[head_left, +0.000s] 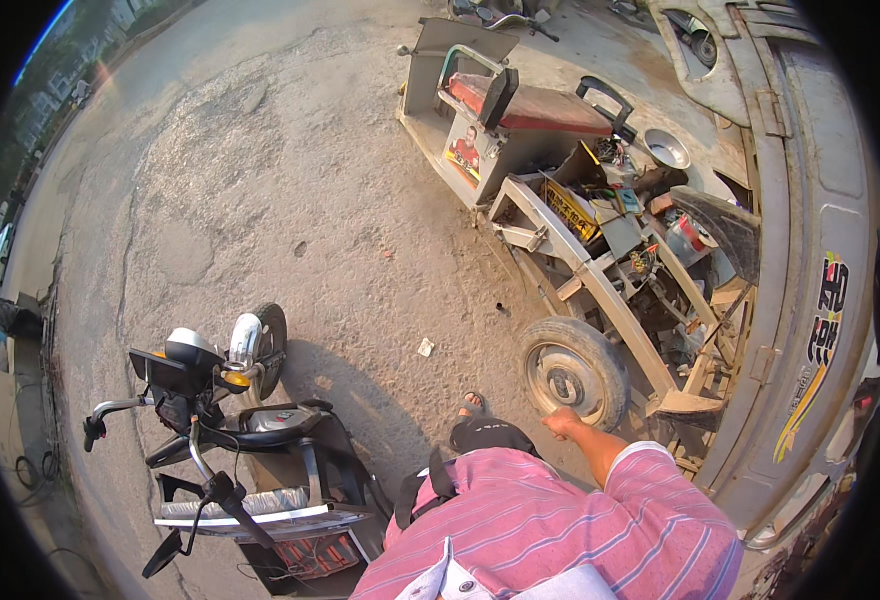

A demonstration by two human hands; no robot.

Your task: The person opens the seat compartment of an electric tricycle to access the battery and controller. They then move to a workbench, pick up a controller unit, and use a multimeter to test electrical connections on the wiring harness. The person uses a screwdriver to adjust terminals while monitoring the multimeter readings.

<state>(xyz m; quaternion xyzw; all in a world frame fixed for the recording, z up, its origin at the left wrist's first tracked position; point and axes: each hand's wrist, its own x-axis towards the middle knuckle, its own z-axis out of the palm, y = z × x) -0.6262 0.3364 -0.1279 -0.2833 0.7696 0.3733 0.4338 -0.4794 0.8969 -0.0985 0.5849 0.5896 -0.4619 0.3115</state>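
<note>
My right hand (563, 422) hangs in front of me with its fingers curled closed. What it holds, if anything, is too small to make out. In the view it overlaps the lower edge of a dusty wheel (563, 381) with a grey hub; I cannot tell whether they touch. That wheel belongs to a stripped three-wheeled vehicle (600, 285) with a bare metal frame and loose parts piled in it. My left hand is out of the picture. The striped pink shirt (540, 500) I wear fills the lower middle, with one sandalled foot (472, 402) beyond it.
At left stands a three-wheeler (290, 425) with handlebars, a mirror (163, 553) and a chrome front fender (246, 340). A large grey vehicle body panel (820, 230) lines the right side. A metal bowl (667, 148) sits by the red seat (535, 105). Rough concrete ground (290, 190) stretches ahead.
</note>
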